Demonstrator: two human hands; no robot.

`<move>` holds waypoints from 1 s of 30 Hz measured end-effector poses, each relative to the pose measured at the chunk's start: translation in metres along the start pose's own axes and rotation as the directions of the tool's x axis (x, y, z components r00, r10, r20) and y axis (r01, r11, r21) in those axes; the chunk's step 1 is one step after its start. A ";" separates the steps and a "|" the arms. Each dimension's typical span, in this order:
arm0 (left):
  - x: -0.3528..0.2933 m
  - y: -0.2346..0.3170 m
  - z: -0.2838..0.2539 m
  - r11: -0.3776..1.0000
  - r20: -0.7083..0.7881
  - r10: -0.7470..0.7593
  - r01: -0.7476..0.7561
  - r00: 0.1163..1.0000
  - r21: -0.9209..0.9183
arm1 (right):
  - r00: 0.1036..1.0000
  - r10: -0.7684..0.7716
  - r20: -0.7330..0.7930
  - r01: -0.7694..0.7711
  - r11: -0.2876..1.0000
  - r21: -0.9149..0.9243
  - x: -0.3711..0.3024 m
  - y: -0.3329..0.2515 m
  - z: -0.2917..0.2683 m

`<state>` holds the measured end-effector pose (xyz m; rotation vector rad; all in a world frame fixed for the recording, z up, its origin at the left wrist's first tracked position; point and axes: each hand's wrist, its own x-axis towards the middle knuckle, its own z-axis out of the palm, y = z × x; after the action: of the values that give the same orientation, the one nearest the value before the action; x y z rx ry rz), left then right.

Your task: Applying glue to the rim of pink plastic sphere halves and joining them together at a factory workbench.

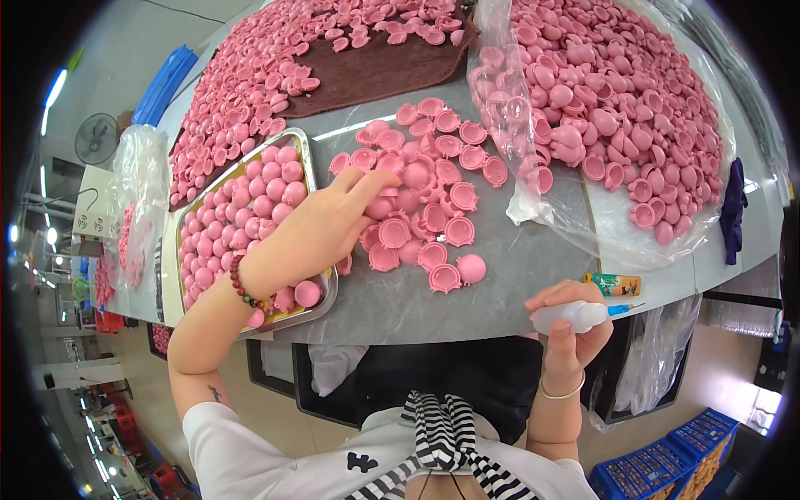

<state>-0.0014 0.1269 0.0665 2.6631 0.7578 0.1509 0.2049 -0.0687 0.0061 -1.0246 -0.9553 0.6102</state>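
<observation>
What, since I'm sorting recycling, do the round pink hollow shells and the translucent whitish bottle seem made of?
Round pink hollow shells: probably satin moulded plastic, from uniform colour and soft highlights; possibly rubber. Translucent whitish bottle: likely smooth plastic, from cloudy walls.

head fisheye — worn, facing down | close over grey tabletop [517, 250] | edges bending

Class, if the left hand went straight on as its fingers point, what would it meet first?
Probably the pink round piece just beyond the left hand, though depth is unclear.
</observation>
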 end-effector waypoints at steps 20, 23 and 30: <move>-0.012 0.012 -0.009 0.987 0.202 0.057 -0.085 0.978 0.135 | 1.000 -0.004 -0.004 0.004 1.000 -0.028 0.000 -0.002 -0.001; 0.000 0.011 -0.010 0.991 0.034 0.133 -0.133 0.991 0.009 | 1.000 -0.019 0.002 0.019 0.999 -0.044 0.001 -0.001 -0.001; -0.012 0.014 -0.031 0.955 0.245 -0.012 -0.061 0.969 0.289 | 0.998 -0.058 0.022 0.060 0.992 -0.111 0.002 0.000 -0.002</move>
<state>-0.0110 0.1196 0.1003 2.8962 0.7135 -0.3047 0.2076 -0.0682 0.0064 -1.0876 -1.0413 0.5230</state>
